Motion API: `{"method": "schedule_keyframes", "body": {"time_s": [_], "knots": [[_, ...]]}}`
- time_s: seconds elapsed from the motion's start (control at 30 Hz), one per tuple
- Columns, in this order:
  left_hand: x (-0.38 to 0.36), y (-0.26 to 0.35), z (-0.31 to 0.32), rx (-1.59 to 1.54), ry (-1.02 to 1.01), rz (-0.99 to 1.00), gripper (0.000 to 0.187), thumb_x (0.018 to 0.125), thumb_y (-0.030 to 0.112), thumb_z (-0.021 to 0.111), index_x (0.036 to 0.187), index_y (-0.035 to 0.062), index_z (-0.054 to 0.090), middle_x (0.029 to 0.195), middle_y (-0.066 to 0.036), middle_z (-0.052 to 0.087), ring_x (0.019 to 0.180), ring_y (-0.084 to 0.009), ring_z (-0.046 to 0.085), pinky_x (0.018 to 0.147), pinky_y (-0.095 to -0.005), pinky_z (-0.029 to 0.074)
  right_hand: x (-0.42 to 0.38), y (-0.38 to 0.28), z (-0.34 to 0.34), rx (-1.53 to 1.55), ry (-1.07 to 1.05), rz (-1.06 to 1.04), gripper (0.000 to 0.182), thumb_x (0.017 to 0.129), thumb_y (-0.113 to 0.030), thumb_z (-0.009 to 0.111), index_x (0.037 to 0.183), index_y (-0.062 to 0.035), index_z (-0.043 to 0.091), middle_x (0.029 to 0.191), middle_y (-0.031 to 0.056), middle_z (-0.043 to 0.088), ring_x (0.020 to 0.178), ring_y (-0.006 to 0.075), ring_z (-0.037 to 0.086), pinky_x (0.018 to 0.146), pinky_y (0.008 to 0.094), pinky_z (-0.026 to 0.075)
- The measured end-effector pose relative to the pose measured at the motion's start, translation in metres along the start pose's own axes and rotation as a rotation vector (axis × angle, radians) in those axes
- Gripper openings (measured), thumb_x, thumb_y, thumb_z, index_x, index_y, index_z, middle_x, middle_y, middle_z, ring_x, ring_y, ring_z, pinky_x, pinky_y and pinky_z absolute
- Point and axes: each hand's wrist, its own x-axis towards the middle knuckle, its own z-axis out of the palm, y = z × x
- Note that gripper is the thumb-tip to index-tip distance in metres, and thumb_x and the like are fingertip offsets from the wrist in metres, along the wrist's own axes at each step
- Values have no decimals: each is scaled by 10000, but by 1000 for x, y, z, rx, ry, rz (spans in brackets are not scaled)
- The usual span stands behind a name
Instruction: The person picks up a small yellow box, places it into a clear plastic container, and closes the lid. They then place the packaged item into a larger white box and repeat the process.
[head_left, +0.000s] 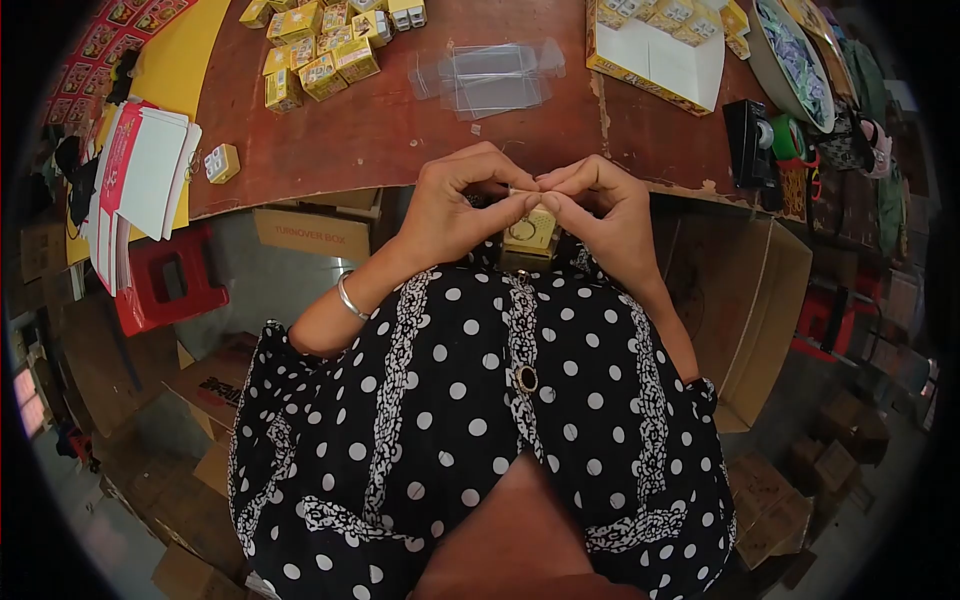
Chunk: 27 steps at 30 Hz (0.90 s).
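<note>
Both hands (460,200) (607,205) pinch something (540,192) indistinct; an open tray (665,68) holds small yellow boxes (678,18).

Two hands, one bench (330,155) and more than ten piled boxes (322,77).
One left hand (470,195) and one right hand (600,200) meet above a single yellow box (530,230); one loose box (222,164) stands at the bench's left, while the pile overlaps too much for an exact count. Also on the bench are one clear plastic pack (490,80), one tray (665,65) with at least three boxes, one bowl (782,85), one black dispenser (745,145) and one green roll (790,137). One bangle (348,295) circles the left wrist.
</note>
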Motion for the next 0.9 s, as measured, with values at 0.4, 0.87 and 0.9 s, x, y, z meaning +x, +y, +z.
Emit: {"method": "schedule_keyframes", "body": {"time_s": [0.4, 0.87, 0.9], "knots": [[-23, -24, -3, -235, -156, -58, 292, 897, -25, 731, 1184, 18, 701, 1408, -135, 513, 1229, -220, 597, 1015, -343, 514, -13, 50, -10, -224, 31, -507, 147, 876, 4, 741, 1019, 10, 711, 1155, 150, 723, 1123, 289, 687, 981, 383, 531], [9, -31, 1, -365, -72, -29, 319, 932, -35, 686, 1245, 15, 642, 1451, -131, 458, 1243, -240, 590, 1040, -369, 519, 71, 28, -248, -519, 707, 46, 262, 973, -260, 684, 1040, -15, 749, 920, 2, 712, 766, 69, 608, 609, 240, 476], [9, -32, 1, -363, -68, -45, 319, 932, -35, 687, 1244, 15, 642, 1452, -133, 458, 1245, -240, 588, 1039, -371, 519, 75, 24, -241, -496, 730, 50, 260, 962, -255, 698, 1027, -7, 745, 876, -1, 708, 741, 71, 607, 628, 245, 482]]}}
